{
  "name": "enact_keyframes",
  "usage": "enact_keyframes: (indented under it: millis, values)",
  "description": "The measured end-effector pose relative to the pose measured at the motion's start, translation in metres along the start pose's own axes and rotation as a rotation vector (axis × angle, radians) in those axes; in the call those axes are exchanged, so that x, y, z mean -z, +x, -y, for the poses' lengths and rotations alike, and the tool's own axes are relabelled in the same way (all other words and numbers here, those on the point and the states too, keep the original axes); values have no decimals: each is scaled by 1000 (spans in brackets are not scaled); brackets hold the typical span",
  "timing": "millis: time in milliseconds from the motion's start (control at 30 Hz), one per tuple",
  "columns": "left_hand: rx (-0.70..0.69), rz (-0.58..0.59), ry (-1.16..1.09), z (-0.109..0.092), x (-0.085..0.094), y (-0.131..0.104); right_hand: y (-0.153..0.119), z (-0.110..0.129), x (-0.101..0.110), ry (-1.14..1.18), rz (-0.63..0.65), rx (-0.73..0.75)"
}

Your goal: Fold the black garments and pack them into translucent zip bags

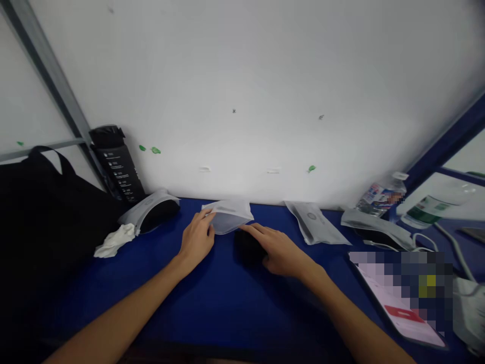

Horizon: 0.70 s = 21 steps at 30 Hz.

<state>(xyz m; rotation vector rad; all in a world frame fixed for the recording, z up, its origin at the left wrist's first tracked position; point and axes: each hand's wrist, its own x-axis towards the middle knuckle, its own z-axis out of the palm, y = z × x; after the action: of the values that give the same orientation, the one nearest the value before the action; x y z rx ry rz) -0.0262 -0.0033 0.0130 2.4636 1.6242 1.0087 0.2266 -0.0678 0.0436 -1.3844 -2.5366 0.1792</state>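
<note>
A translucent white pouch (pixel 229 215) lies near the wall on the blue table, its mouth spread open toward me. My left hand (pixel 197 237) grips the pouch's left edge between thumb and fingers. Just right of it, my right hand (pixel 278 247) is closed round a dark, rounded item (pixel 249 246), with the index fingertip by the pouch's lower right edge. The dark item is outside the pouch, at its opening. What exactly it is cannot be made out.
At left are a black bag (pixel 45 227), a black bottle (pixel 119 169), a filled pouch (pixel 151 210) and crumpled tissue (pixel 115 240). To the right lie another pouch (pixel 316 225), a pouch with a black item (pixel 375 228), plastic bottles (pixel 379 197) and a phone (pixel 397 301).
</note>
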Motion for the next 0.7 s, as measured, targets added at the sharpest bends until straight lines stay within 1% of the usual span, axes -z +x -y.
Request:
enact_keyframes:
  millis: [100, 167, 233, 300, 367, 467, 567, 633, 700]
  values:
    - [0, 1, 2, 1, 0, 0, 3, 3, -2, -77, -7, -76]
    - [-1, 5, 1, 1, 0, 0, 5, 4, -4, -131, -34, -115]
    - [-2, 3, -1, 1, -1, 0, 7, 6, -7, -157, -90, -135]
    - [-6, 3, -4, 1, -1, -1, 7, 7, -10, -122, -162, -150]
    - [-3, -2, -5, 0, -1, -1, 8, 8, -14, -23, -274, -185]
    - [8, -2, -2, -1, 0, -1, 9, 9, -19, 177, -489, -271]
    - [5, 1, -8, -2, 0, -1, 15, 5, -23, 393, -640, -344]
    - [8, 6, -11, -3, 1, -1, 19, -2, -25, 581, -737, -376]
    - [23, 11, -12, -3, 1, -1, 22, -9, -24, 816, -836, -457]
